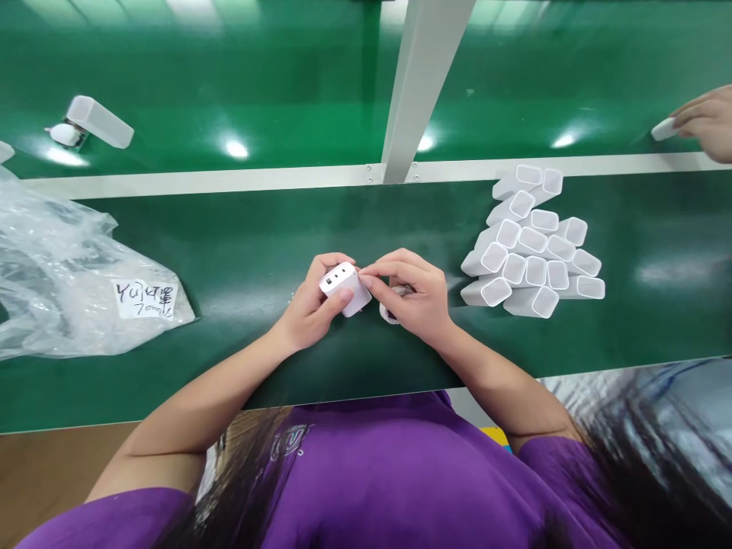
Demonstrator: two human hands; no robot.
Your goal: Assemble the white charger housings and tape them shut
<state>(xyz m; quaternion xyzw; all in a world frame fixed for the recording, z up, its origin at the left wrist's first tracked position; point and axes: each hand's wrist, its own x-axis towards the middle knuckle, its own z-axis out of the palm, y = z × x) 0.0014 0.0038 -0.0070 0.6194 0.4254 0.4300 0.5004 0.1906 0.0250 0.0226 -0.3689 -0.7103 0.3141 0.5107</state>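
Note:
My left hand (320, 301) is closed around a white charger (355, 293), with its thumb across the near side. The charger is tilted so that its end face with several dark port slots shows. My right hand (415, 293) has thumb and forefinger pinched together at the charger's right upper edge. Whatever those fingertips hold, if anything, is too small to make out. Beneath the right hand, a round white part with a dark middle (390, 313) shows in part, and I cannot tell whether the curled fingers hold it or it lies on the table.
Several white, open-ended sleeves (534, 271) lie clustered on the green table (257, 366) at right. A clear plastic bag (74, 267) with a handwritten label is at left. Beyond the metal rail (229, 181) are a white housing (101, 122) and another person's hand (709, 122) on a white piece.

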